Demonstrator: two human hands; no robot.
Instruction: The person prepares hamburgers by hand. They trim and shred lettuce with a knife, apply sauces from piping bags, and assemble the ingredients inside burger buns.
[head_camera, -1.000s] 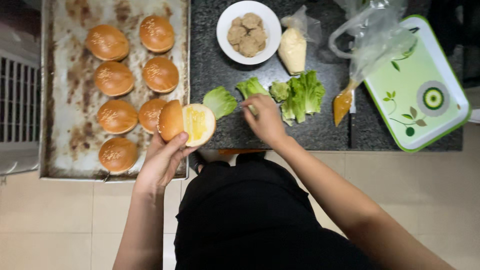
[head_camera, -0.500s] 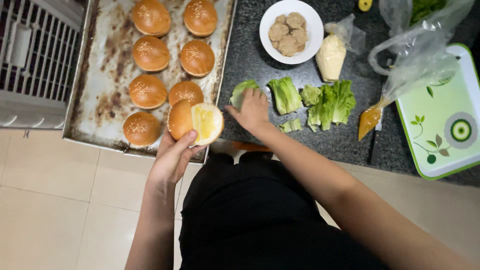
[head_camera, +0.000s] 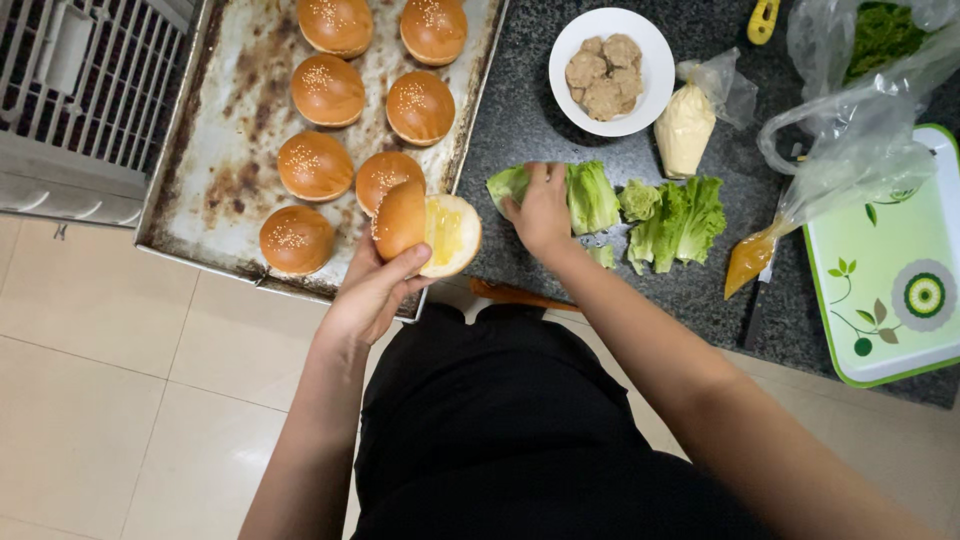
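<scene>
While the baking tray (head_camera: 215, 205) of sesame buns fills the upper left, the left hand (head_camera: 372, 292) at centre grasps a split bun (head_camera: 428, 230) opened over the tray's lower corner, and the right hand (head_camera: 540, 210) pinches a lettuce leaf (head_camera: 590, 195) on the dark counter (head_camera: 520, 120).

A split sesame bun (head_camera: 428, 228), opened to its yellow-spread inside, is held in the left hand (head_camera: 375, 290) above the near edge of a stained metal baking tray (head_camera: 230, 190). Seven whole browned buns (head_camera: 327, 90) are laid on that tray. A pale green lettuce leaf (head_camera: 510, 185) on the dark speckled stone worktop (head_camera: 520, 110) is pressed under the right hand (head_camera: 542, 212). More lettuce (head_camera: 675, 215) lies just beside it, and a white bowl of brown patties (head_camera: 610, 70) is set beyond.
</scene>
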